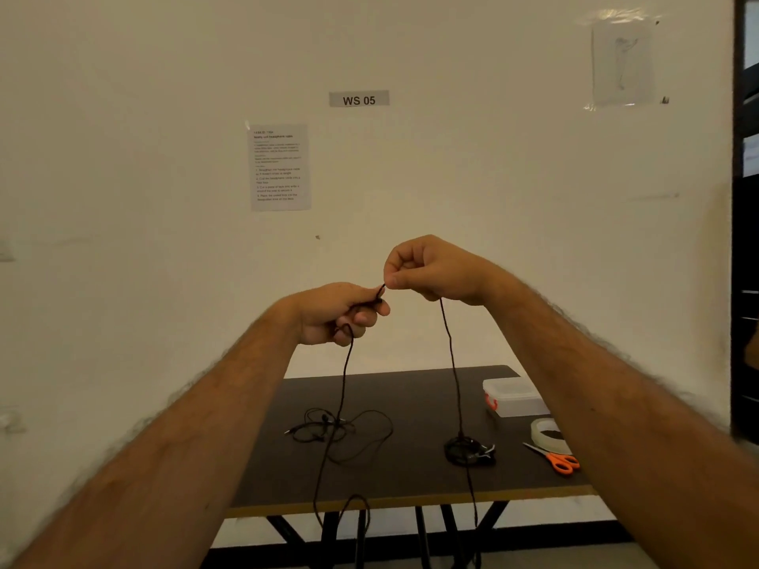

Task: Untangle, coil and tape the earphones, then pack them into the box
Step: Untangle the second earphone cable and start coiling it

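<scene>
Both hands are raised in front of the wall, above the dark table (410,482). My left hand (336,312) grips a black earphone cable (451,363) with curled fingers. My right hand (427,269) pinches the same cable just beside it. Two strands hang down from the hands and drop below the table's front edge. A second tangled pair of earphones (328,431) lies on the table's left part. A coiled, bound pair (468,451) lies right of centre. The clear plastic box (513,398) with a red latch stands at the back right.
A roll of clear tape (548,435) and orange-handled scissors (558,459) lie at the table's right side, partly behind my right forearm. An instruction sheet (280,167) and a "WS 05" label (359,99) hang on the wall. A dark frame (745,240) borders the right edge.
</scene>
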A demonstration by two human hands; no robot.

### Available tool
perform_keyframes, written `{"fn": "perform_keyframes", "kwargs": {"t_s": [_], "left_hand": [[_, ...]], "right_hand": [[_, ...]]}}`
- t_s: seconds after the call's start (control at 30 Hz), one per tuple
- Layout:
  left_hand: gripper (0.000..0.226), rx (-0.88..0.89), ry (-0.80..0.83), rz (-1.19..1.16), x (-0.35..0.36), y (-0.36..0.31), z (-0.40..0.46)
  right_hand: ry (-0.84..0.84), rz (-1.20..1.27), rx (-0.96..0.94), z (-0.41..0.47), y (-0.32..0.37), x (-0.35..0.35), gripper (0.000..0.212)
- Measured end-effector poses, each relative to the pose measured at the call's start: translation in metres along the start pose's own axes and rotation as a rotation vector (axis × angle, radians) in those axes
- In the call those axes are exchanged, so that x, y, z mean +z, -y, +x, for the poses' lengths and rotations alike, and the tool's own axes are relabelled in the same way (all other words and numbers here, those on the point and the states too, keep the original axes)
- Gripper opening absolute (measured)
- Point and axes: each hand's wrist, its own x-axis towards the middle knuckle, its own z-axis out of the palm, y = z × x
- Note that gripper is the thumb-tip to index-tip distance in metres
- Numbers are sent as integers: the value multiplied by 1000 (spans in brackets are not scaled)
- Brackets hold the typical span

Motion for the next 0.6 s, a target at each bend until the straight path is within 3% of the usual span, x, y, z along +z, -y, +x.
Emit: {"fn": "perform_keyframes", "kwargs": {"t_s": [0.1,0.27,0.6], "left_hand": [[37,-37,59,-110,-2,5,2],[28,123,-54,-290,-12,13,0],[25,254,-215,59,-3,10,5]], "right_hand": [[-33,59,-25,-1,2,-1,10],[-117,20,17,-3,-3,-12,11],[5,-10,76,-2,-9,3,11]]}}
